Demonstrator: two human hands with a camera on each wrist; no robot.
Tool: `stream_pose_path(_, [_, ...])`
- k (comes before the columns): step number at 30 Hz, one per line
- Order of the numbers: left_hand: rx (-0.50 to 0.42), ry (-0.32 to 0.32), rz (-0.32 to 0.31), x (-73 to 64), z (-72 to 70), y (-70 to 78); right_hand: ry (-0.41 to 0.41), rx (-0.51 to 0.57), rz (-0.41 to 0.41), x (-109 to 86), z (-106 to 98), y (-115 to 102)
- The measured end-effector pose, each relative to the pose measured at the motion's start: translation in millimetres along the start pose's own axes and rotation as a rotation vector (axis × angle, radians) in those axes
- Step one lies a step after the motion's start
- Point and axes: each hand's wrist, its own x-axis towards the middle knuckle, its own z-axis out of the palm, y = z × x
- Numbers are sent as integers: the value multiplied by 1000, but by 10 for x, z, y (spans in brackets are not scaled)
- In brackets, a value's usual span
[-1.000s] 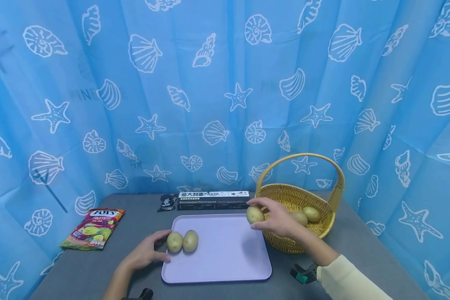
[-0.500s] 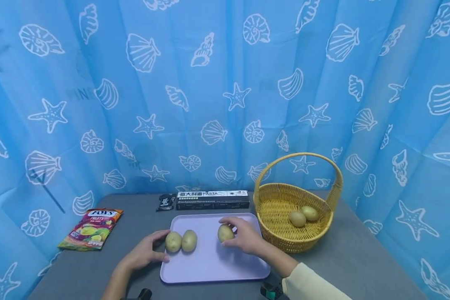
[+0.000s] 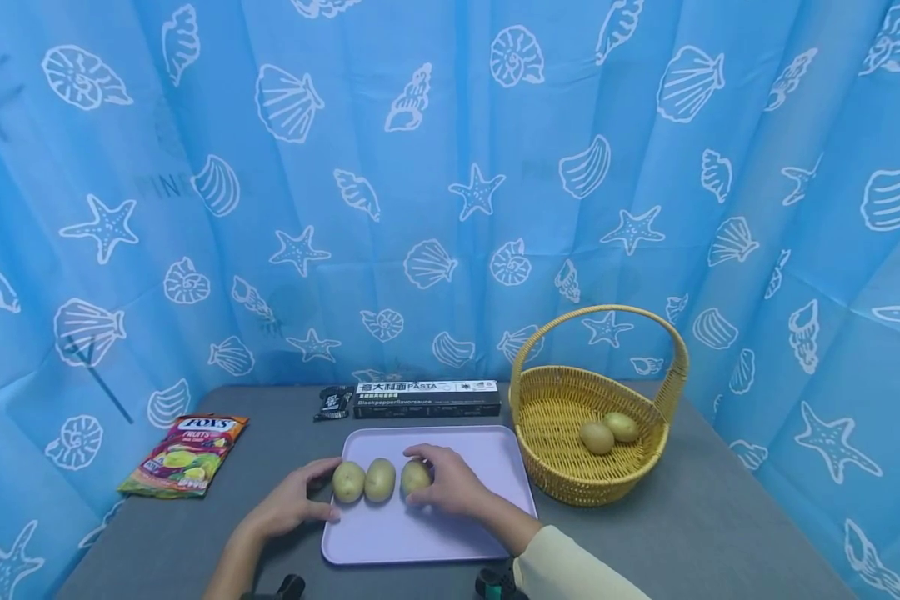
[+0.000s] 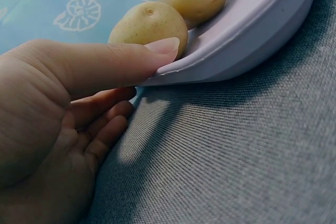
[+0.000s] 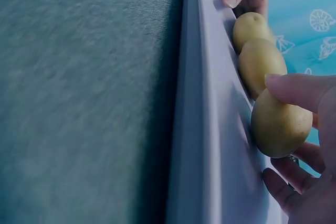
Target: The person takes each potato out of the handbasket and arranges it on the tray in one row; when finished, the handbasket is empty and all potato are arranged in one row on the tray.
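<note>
Three potatoes stand in a row on the lilac tray [image 3: 450, 533]. My right hand [image 3: 453, 482] holds the rightmost potato [image 3: 416, 477] between thumb and fingers, low over the tray. Just left of it sit the middle potato [image 3: 379, 481] and the left potato [image 3: 348, 482], side by side. My left hand [image 3: 288, 504] grips the tray's left edge, its thumb lying on the rim next to the left potato [image 4: 149, 24] in the left wrist view. In the right wrist view the held potato [image 5: 281, 124] is close to the middle potato [image 5: 261, 66].
A yellow wicker basket [image 3: 547, 446] with a tall handle stands right of the tray and contains two potatoes [image 3: 607, 432]. Behind the tray lie a black pasta box [image 3: 426, 400] and a small black packet [image 3: 335, 403]. A candy bag [image 3: 187, 457] is at the left.
My right hand has carried a potato leftward from the basket's near side, across the tray, to beside the other two. The left hand has stayed at the tray's edge.
</note>
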Motion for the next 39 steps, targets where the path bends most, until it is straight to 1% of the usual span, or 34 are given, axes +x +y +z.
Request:
stream_pose_path(7, [-6, -5, -12, -2, -1, 14, -20, -6, 27, 57, 31, -24])
stream_pose_path(12, [-6, 1, -9, -11, -7, 12, -31, -5, 50, 74, 43, -42])
stream_pose_path(15, [-6, 7, -8, -12, -6, 4, -18, -14, 31, 52, 20, -60])
stream_pose_path(18, [-4, 10, -12, -8, -2, -7, -8, -10, 16, 1, -62, -89])
stream_pose_path(21, [-4, 5, -17, -3, -2, -11, -15, -3, 2, -57, -211, -120])
stream_pose_path(24, [-4, 1, -22, 5, -4, -9, -28, 8, -33, -107, -407, -152])
stream_pose_path(28, [-3, 1, -18, 18, -11, -2, -21, -23, -86, -146, -702, -175])
stream_pose_path(31, [-2, 0, -10, 20, -15, -7, -23, -39, -98, -168, -912, -159])
stream_pose_path(34, [-2, -4, -1, 15, -16, -11, -54, -34, -104, -181, -1107, -120])
stream_pose_path(36, [-3, -7, 1, 15, -12, -16, -81, -28, -97, -197, -1237, -90])
stream_pose_path(39, [-4, -11, 1, 15, -4, -21, -106, -48, -77, -231, -1428, -52])
